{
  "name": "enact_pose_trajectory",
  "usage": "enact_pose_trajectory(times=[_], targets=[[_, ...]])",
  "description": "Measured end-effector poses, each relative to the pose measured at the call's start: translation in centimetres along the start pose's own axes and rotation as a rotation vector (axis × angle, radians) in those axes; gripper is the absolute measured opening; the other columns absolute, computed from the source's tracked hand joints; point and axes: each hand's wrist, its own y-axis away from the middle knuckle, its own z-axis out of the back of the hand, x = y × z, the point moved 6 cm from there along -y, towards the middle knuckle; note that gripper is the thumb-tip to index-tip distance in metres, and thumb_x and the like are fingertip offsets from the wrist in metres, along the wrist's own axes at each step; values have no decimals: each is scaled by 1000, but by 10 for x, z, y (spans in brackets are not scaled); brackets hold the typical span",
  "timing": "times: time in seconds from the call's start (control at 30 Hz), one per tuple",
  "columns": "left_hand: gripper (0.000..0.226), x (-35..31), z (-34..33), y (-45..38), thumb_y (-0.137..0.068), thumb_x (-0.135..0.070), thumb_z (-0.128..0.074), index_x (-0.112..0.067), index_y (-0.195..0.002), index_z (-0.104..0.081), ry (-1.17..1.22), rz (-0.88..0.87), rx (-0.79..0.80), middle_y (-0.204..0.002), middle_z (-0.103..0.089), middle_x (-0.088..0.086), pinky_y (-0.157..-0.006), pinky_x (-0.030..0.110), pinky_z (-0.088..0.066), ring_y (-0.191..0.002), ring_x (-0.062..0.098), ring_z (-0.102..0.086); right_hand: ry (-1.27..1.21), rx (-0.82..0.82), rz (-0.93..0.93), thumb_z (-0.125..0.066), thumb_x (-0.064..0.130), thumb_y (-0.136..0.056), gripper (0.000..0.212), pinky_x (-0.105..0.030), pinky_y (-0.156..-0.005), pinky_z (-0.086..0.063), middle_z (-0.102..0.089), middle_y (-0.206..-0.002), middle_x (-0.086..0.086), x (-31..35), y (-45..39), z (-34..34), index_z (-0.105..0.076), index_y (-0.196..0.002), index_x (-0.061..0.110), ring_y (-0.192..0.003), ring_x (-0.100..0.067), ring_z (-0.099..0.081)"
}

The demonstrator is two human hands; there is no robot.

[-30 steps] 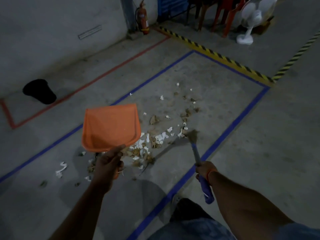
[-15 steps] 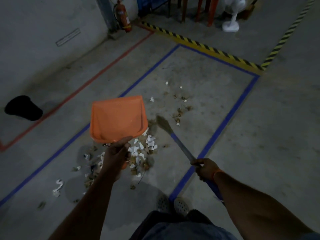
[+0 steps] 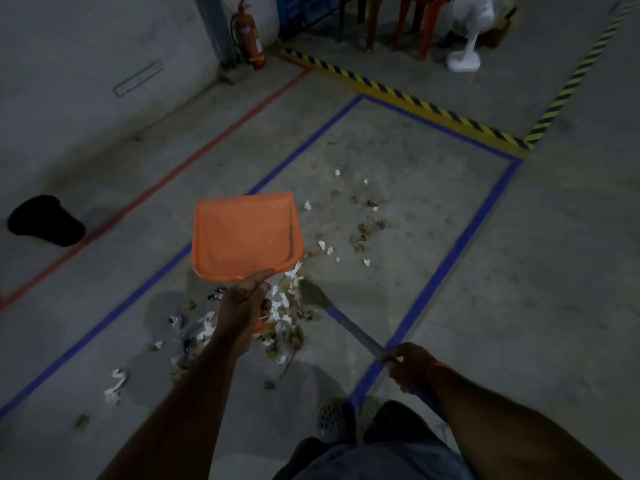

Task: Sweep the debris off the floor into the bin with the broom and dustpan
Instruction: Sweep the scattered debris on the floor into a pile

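My left hand (image 3: 244, 306) grips the handle of an orange dustpan (image 3: 244, 235), held above the floor with its pan facing up. My right hand (image 3: 408, 365) grips the purple handle of a short broom (image 3: 349, 325). The broom's bristle head (image 3: 310, 294) rests on the floor at the right edge of a pile of white paper scraps and brown leaves (image 3: 284, 327). More scattered debris (image 3: 363, 230) lies farther out inside the blue-taped rectangle. A black bin (image 3: 45, 221) stands on the floor at the far left.
Blue tape (image 3: 450, 258) outlines the floor patch; red tape (image 3: 166, 178) runs along the wall. Yellow-black hazard tape (image 3: 408, 98) crosses the back. A fire extinguisher (image 3: 247, 32), red chairs (image 3: 412, 26) and a white fan (image 3: 465, 36) stand beyond it. My shoes (image 3: 332, 417) are at the tape's near corner.
The broom head has swept from the far scattered debris back toward the pile near the dustpan. The view has shifted; the dustpan stays held in my left hand.
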Motion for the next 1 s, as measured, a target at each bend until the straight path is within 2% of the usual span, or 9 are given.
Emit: enact_pose_trajectory(times=[0.1,0.27,0.33,0.43,0.53,0.6,0.73,0.9,1.0], targets=[[29,-3,-10,-8,-103,-15,-54,-28,-120,-72,-17,-16,-2,-68,-56,7,-40,18,-29,-52,14,-45,100,-53,89,-61,7,-89,23,-21,-47,-47,-64,-69,2,17,-11,28,-71,-93,28,-49,-9,-59],[28,-19,-38,-26,-103,-8,-51,-17,-123,-69,31,-36,-6,-77,-50,13,-39,17,-33,-58,17,-43,226,-142,177,-62,8,-86,31,-13,-59,-49,-65,-92,4,32,-37,96,-71,-106,30,-53,4,-60],[29,-24,-52,-36,-103,-6,-50,-11,-125,-67,59,-31,-28,-79,-45,15,-40,17,-33,-58,17,-42,234,-180,173,-62,9,-87,33,-23,-68,-57,-66,-98,0,32,-54,130,-70,-113,26,-70,-9,-70],[28,-28,-81,-54,-102,-4,-51,-9,-124,-68,113,-20,-72,-78,-48,12,-41,18,-34,-56,14,-46,232,-216,131,-63,10,-85,36,-39,-87,-57,-68,-112,-7,28,-88,185,-69,-118,23,-94,-30,-69],[27,-33,-117,-73,-101,-6,-55,-20,-115,-74,139,-29,-151,-72,-55,3,-44,19,-34,-57,16,-49,177,-251,87,-64,8,-85,33,-39,-79,-60,-68,-112,-10,26,-125,245,-70,-115,20,-86,-28,-69],[27,-38,-145,-81,-101,-8,-55,-21,-117,-73,134,-14,-204,-67,-53,7,-43,18,-31,-51,15,-46,140,-245,45,-66,5,-85,30,-38,-67,-61,-68,-107,-12,23,-147,284,-72,-112,16,-82,-30,-69],[30,-53,-196,-87,-101,-5,-53,-23,-113,-75,185,-36,-265,-67,-54,2,-40,17,-31,-49,14,-45,144,-197,-41,-67,0,-85,26,-25,-42,-51,-68,-100,-15,17,-170,336,-71,-109,8,-74,-32,-66],[28,-70,-220,-77,-102,-2,-52,-11,-121,-70,229,-31,-345,-69,-57,-1,-41,17,-34,-49,10,-48,343,-41,-15,-69,-1,-83,23,-38,-60,-61,-67,-94,-10,23,-184,335,-71,-101,12,-68,-22,-65],[28,-74,-220,-68,-102,-1,-49,-11,-120,-69,240,-25,-392,-74,-55,0,-41,19,-35,-51,10,-50,430,61,98,-70,5,-82,26,-36,-77,-61,-70,-110,-6,36,-192,310,-74,-103,19,-86,-22,-69]])
